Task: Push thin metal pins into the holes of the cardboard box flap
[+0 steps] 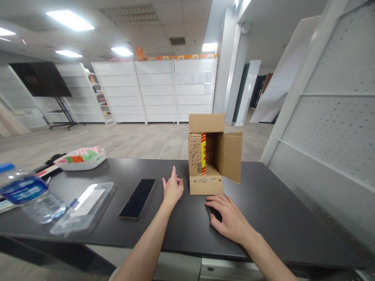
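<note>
My left hand [173,189] is over the black table, left of an upright cardboard box [195,154]. Its index finger points forward, the thumb stands apart, and the other fingers curl in; nothing is held. In front of the box, my right hand [230,216] curves over a small flat black object [216,214], thumb on the near side and fingers on the far side. Most of that object is hidden under the palm. The box faces me with its flaps spread and its inside showing; yellow-and-red tape runs down one flap. A black smartphone [138,198] lies left of my left hand.
On the left of the table [278,214] are a clear plastic case [90,205] and a water bottle [26,191] with a blue cap. A white basket [83,164] with colourful packets stands behind them. A perforated white panel [336,117] rises along the right side.
</note>
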{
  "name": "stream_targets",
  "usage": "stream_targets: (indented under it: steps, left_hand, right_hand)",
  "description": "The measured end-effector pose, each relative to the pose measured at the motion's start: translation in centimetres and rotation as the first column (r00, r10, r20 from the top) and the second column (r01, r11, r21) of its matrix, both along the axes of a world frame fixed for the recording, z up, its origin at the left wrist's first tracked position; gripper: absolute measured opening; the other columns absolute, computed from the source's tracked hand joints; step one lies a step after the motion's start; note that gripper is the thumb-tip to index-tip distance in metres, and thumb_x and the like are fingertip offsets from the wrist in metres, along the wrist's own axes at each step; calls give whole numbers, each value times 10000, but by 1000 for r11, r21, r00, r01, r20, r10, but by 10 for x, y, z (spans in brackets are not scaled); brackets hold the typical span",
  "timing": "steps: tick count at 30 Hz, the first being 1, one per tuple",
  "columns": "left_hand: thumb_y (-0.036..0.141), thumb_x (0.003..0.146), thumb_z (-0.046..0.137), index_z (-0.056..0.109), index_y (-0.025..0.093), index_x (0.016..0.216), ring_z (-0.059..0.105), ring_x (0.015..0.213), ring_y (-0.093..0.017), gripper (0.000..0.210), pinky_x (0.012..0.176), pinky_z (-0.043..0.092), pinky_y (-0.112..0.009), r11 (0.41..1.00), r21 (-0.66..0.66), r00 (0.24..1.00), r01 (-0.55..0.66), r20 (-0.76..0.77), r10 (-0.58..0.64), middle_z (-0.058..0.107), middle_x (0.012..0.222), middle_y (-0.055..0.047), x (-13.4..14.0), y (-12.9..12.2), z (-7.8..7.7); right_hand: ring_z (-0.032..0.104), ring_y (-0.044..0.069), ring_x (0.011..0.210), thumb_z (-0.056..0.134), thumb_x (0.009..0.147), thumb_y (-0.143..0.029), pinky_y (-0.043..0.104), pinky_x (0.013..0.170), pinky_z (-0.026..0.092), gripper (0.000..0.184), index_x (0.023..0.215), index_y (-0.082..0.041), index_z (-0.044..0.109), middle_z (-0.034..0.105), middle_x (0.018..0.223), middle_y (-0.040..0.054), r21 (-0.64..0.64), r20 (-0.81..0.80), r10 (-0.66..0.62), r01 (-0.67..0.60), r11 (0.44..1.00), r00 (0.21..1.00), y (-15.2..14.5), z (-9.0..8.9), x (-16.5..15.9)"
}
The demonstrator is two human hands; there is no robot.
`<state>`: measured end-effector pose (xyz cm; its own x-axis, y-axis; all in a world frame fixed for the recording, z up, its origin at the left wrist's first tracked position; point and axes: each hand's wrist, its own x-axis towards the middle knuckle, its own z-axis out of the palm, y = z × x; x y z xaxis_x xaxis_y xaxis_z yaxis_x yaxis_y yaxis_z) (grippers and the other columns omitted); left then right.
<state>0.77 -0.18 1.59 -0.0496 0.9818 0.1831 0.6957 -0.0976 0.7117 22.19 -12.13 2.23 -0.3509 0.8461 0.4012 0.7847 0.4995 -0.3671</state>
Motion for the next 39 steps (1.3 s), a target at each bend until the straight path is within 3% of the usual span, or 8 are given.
stream_targets:
  steps: [23,33,39]
  left_hand:
    - [157,879,454,138,137,1554,554,1295,-200,746,1218,20,-581,1000,-5,1000,8,25,-8,748,959,-41,-2,2,-4]
    - [174,885,436,205,89,1537,562,1279,-203,697,1226,19,-547,1000,18,1000,10,12,-10,743,940,-57,-2,3,-9]
    - [183,893,419,204,118,1541,561,1282,-193,686,1227,29,-545,1000,19,1000,4,5,-4,737,969,-58,-3,4,-12]
  right_hand:
    - [603,254,1062,545,906,-179,450,958,459,249,1117,-200,677,698,1169,86,1,-19,8,-8,1000,1000,3,-6,-2]
    - [609,235,1030,400,1009,-191,421,909,477,292,1192,-217,625,695,1120,78,53,5,33,-34,998,999,5,-10,-1]
    - [619,228,1007,386,1023,-205,397,883,492,302,1226,-234,609,693,1109,70,76,-12,37,-36,996,999,6,-12,0]
